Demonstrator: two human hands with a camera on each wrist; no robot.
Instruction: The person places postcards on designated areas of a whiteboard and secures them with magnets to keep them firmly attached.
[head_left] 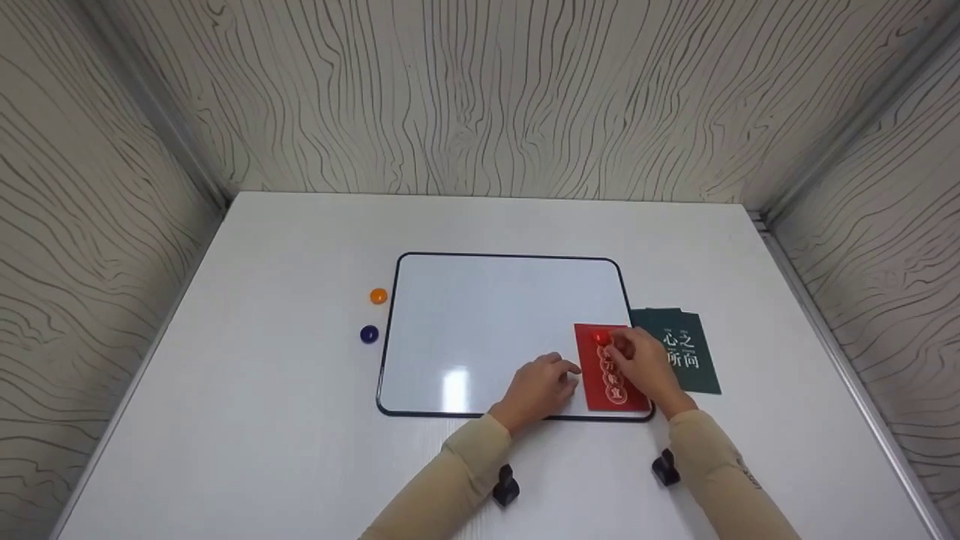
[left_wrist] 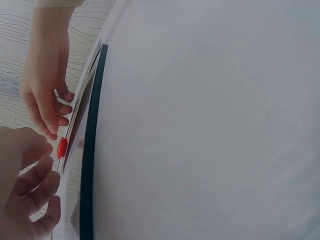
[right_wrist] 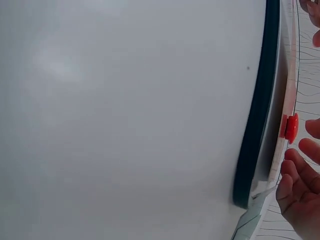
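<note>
A red card (head_left: 595, 386) with white characters lies on the lower right corner of a black-framed whiteboard (head_left: 480, 315). On the card's upper part sits a round red magnet (head_left: 601, 337). My right hand (head_left: 646, 366) is over the card's right side, thumb and fingertips beside the magnet. In the right wrist view a small gap shows between those fingers (right_wrist: 310, 149) and the magnet (right_wrist: 292, 128). To the left of the card, my left hand (head_left: 537, 388) is low over the board, fingers loosely bent around nothing, fingertips close to the card's left edge.
Dark green cards (head_left: 699, 352) with white characters lie overlapped at the board's right edge, partly behind my right hand. Left of the board are an orange magnet (head_left: 379, 295) and a dark purple magnet (head_left: 369, 334). Two small black objects (head_left: 507, 489) stand near my forearms.
</note>
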